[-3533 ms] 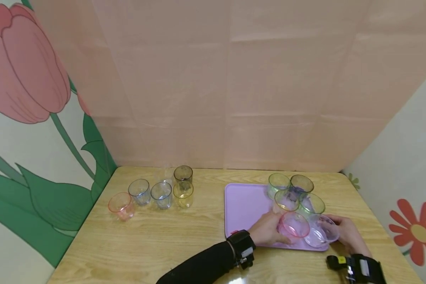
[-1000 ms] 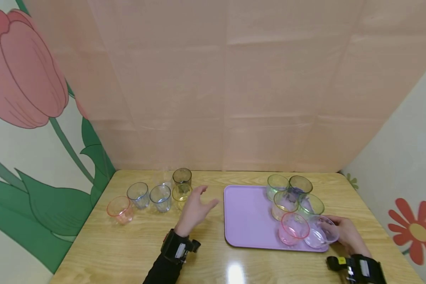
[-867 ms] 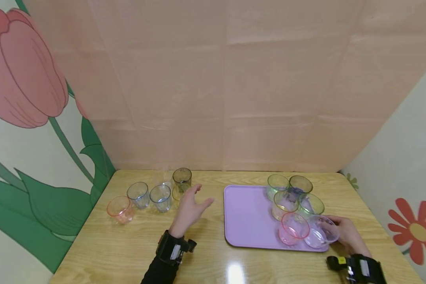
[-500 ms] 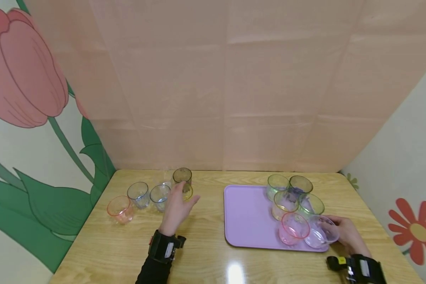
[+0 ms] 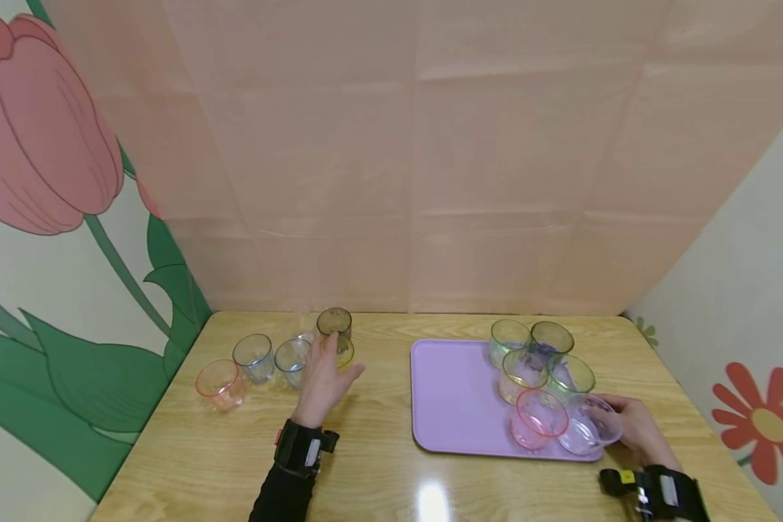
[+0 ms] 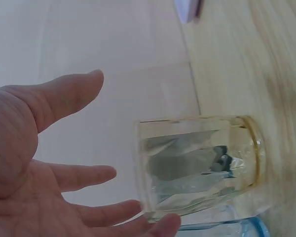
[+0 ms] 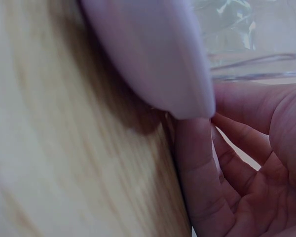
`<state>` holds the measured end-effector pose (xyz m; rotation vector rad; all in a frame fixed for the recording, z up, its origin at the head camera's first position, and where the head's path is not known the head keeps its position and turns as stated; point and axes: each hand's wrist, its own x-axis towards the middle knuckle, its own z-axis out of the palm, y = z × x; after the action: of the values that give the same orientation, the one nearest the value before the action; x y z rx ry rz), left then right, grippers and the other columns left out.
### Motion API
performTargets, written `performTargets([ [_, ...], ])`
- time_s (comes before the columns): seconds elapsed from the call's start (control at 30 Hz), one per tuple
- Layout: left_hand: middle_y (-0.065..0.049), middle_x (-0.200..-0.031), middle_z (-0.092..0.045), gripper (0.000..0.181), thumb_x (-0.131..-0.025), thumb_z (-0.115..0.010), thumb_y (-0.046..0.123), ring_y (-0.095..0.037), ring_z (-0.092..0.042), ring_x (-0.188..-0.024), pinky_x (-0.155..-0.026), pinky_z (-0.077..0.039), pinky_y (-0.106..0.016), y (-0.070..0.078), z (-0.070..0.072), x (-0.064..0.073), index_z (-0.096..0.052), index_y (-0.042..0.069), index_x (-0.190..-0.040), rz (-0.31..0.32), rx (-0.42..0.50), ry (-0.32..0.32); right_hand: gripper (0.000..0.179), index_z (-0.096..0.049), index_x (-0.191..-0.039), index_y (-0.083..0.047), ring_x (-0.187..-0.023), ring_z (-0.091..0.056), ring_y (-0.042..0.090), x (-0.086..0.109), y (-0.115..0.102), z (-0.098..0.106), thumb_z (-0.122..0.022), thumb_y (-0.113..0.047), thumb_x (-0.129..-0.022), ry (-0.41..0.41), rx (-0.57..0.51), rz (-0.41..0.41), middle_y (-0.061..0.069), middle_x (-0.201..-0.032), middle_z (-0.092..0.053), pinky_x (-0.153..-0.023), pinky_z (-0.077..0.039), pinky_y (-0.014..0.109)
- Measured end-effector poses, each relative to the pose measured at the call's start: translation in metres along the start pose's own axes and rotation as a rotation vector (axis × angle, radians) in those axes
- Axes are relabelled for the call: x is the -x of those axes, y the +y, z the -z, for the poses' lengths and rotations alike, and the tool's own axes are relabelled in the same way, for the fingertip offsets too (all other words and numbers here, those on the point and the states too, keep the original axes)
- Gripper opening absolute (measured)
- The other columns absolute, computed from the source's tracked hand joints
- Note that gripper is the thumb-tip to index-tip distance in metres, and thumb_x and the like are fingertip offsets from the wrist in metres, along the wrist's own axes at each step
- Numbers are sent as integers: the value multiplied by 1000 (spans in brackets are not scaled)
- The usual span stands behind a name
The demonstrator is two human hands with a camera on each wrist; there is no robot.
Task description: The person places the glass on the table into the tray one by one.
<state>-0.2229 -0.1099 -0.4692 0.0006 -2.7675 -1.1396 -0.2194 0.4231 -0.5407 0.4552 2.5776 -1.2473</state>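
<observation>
With fingers spread wide, the left hand [image 5: 322, 384] is hovering beside a yellow glass [image 6: 192, 163] at lower left of centre, while the right hand [image 5: 636, 428], lower right, is pinching the purple tray [image 5: 453, 406], apparently steadying its glasses [image 5: 540, 420].

The person wears a black sleeve [image 5: 280, 496] and white-labelled black wristbands [image 5: 295, 446].

room btw l hand [image 5: 323, 380] & tray [image 5: 453, 399], cups [image 5: 539, 422] block r half
</observation>
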Motion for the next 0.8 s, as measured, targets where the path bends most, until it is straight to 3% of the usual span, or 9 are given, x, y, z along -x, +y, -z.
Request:
performTargets([
  [0.3,-30,-140,-41,77,-82,-80,30,-45,-45,-125,-93,-47,-56,-1,-7,-6,-44,-3,-142,-28,-112,63,72,-49,-134,13,-110,-52,34,-1,0,0,-72,-37,-88,3,16,15,33,-132,-53,-70,-46,22],
  [0.53,-28,-136,-40,86,-79,-82,26,-41,-49,-121,-90,-51,-49,-3,-9,-13,-38,-5,-145,26,-97,0,74,-48,-135,13,-110,-52,34,-1,0,2,-72,-39,-87,-3,26,20,32,-131,-54,-70,-46,23],
  [0.8,-35,-138,-35,86,-74,-86,26,-40,-57,-109,-81,-56,-44,-5,-18,-16,-40,-10,-137,55,-44,-55,77,-49,-135,12,-114,-50,38,0,0,1,-74,-42,-86,-4,15,2,33,-134,-52,-71,-44,22],
])
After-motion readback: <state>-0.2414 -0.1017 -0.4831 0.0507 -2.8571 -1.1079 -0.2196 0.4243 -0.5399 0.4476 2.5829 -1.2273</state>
